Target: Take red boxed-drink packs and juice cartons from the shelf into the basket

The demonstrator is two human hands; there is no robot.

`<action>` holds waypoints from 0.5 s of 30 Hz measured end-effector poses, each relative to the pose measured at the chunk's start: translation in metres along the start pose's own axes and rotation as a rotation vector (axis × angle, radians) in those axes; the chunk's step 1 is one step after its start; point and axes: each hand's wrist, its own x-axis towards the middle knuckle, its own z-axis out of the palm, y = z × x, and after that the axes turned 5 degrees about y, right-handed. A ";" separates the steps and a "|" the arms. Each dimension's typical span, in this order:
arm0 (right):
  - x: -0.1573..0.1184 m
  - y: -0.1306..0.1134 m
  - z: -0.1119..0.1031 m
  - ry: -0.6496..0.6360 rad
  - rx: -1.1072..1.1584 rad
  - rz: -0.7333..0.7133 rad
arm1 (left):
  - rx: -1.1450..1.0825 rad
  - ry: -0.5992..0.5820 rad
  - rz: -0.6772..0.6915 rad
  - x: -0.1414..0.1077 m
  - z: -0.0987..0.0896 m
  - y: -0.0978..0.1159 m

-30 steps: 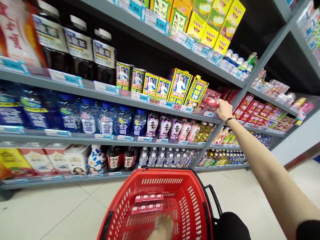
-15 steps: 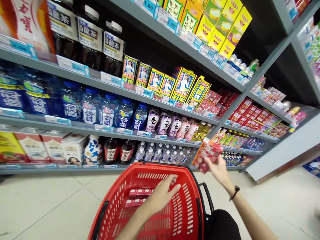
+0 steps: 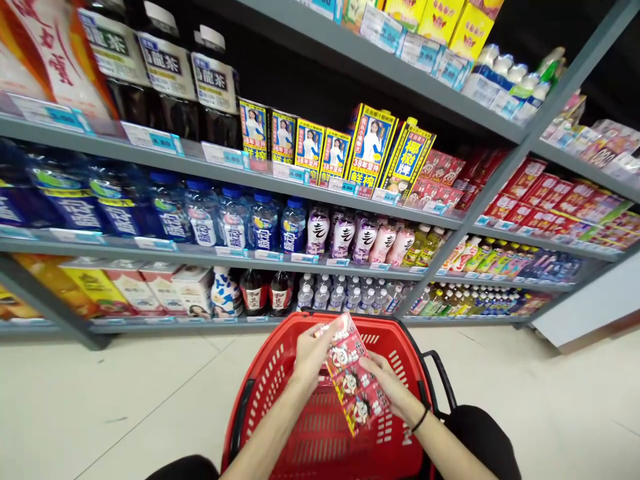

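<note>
A red multipack of small cartons [image 3: 354, 387] with cartoon figures is tilted above the red shopping basket [image 3: 234, 427]. My left hand [image 3: 311, 353] grips its upper left edge, thumb on the near face. On the opposite side my right hand [image 3: 389, 385] holds the pack, thumb on the front and the other fingers mostly behind it. A black band [image 3: 421, 419] circles the right wrist. Part of another red pack [image 3: 325, 380] shows low in the basket between my left hand and the held pack, mostly hidden.
Shelves of drinks stand behind the basket, with blue-capped bottles [image 3: 263, 220], yellow-and-black cartons [image 3: 373, 143] and similar red packs [image 3: 440, 167]. The black basket handle [image 3: 443, 380] sticks out right. My knees flank the basket on the tiled floor [image 3: 125, 400].
My right hand has brought the red pack leftward from beside the lower shelves to above the basket. My left hand, open earlier over the basket, has closed on it. The view has shifted.
</note>
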 end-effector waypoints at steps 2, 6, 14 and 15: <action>0.002 0.010 0.002 -0.004 0.123 0.066 | -0.138 0.154 -0.033 0.005 -0.003 0.007; -0.004 0.015 0.007 -0.079 0.216 0.009 | -0.294 0.267 -0.008 0.010 -0.011 0.014; 0.000 -0.016 -0.013 0.287 0.244 -0.292 | -0.215 -0.103 0.067 -0.015 -0.013 0.015; 0.000 -0.017 -0.017 0.301 0.234 -0.316 | -0.189 -0.130 0.072 -0.017 -0.013 0.014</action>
